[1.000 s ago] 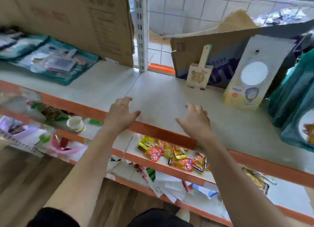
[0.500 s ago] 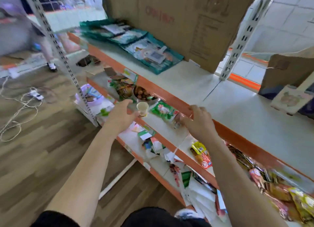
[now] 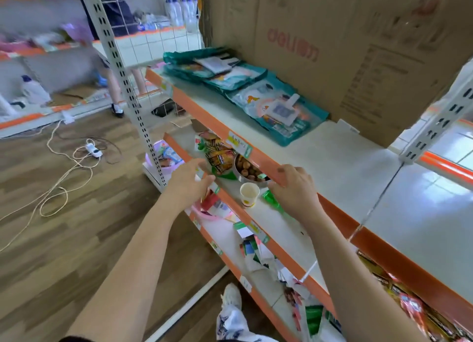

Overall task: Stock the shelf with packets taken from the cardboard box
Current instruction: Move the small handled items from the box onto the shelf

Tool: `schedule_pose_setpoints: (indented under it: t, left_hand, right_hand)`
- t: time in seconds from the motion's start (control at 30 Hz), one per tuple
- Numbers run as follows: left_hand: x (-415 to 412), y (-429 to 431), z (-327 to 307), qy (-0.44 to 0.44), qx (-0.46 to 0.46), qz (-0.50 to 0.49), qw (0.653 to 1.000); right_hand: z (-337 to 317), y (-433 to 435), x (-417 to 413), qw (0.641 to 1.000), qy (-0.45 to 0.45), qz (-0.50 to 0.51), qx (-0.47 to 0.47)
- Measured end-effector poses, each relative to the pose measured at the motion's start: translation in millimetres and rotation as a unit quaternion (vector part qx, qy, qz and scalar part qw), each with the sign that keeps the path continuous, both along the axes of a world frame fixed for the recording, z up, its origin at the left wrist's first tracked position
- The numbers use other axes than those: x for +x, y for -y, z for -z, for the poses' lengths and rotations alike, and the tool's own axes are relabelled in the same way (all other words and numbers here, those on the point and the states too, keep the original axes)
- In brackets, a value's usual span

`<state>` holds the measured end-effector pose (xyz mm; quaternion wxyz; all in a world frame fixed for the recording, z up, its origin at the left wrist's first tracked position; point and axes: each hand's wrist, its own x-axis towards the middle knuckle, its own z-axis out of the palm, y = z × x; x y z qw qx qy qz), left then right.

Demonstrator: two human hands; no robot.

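Empty hands before the orange-edged white metal shelf [image 3: 345,167]
Mid-frame, left hand [image 3: 189,181] spread, right hand [image 3: 294,189] loosely curled; teal plastic packets [image 3: 256,90] lie upper centre, beside the brown cardboard box [image 3: 332,47].

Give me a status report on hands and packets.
Left hand open, empty. Right hand loosely curled, no packet. Teal packets on top shelf. Paper cup between hands.

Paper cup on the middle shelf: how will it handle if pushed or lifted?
The paper cup stands upright, base narrower than rim, so a side push probably tips it. It looks small and thin-walled: likely light, and a hard grip may crush it.
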<state>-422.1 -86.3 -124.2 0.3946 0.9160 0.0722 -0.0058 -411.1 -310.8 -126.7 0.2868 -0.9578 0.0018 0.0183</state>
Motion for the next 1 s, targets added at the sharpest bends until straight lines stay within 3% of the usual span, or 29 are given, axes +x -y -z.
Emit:
schedule_pose_setpoints:
  t: [0.17, 0.4, 0.67, 1.0]
  left_hand:
    - [77.1, -19.8, -8.5, -0.008, 0.022, 0.01, 1.0]
    - [170.5, -34.1, -20.7, 0.023, 0.021, 0.011, 0.999]
    - [237.2, -22.5, -25.6, 0.08, 0.029, 0.047, 0.995]
    - [359.3, -10.2, -48.0, 0.154, 0.035, 0.163, 0.974]
  right_hand:
    - [-3.2, -19.1, 82.5, 0.999, 0.024, 0.022, 0.044]
    - [-4.5, -20.4, 177.3, 0.996, 0.019, 0.082, 0.028]
    - [-4.5, -8.5, 220.2, 0.979, 0.039, 0.202, -0.006]
    - [-1.3, -3.8, 263.0, 0.949, -0.038, 0.314, -0.002]
